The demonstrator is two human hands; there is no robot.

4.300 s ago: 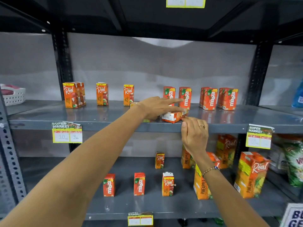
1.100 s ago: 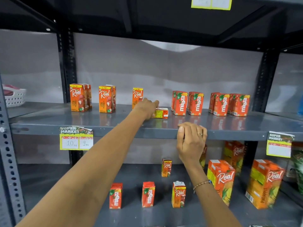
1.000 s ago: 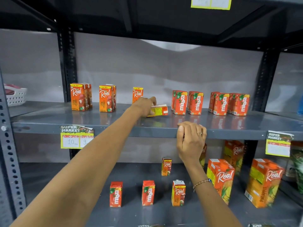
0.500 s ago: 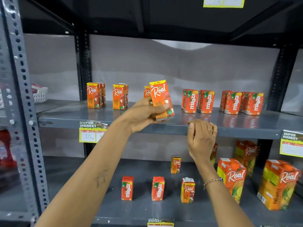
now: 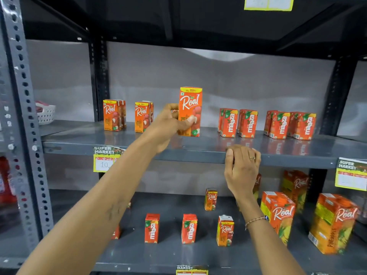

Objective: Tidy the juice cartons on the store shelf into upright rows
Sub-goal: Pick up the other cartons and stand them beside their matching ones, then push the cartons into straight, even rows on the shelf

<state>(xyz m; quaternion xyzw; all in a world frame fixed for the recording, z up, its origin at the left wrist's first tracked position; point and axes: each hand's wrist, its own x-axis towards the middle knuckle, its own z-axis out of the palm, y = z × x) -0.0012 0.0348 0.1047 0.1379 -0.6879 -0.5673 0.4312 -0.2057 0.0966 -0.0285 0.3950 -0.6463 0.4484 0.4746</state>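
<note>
- Head view: the left hand (image 5: 168, 124) grips a tall rectangular cardboard carton (image 5: 190, 111), orange with a yellow band on top and white "Real" lettering; the thumb presses its front face and the fingers wrap behind.
- That carton is upright, its lower edge at or just above the smooth grey metal shelf (image 5: 198, 149); I cannot tell whether it touches.
- The right hand (image 5: 241, 167) curls over the shelf's front lip, fingers bent on the edge, holding nothing else; it wears a thin ring and a beaded bracelet (image 5: 256, 220) at the wrist.
- Left of the held carton, two pairs of matching Real cartons (image 5: 111, 115) stand upright, well apart from each other.
- To its right, red glossy Maaza cartons (image 5: 247, 123) stand upright in pairs.
- On the lower shelf (image 5: 168, 255) small boxes stand scattered, with large pineapple cartons (image 5: 333, 223) at the right.
- Paper price tags (image 5: 105, 158) hang on the shelf lip; a perforated steel post (image 5: 25, 124) rises at the left.
</note>
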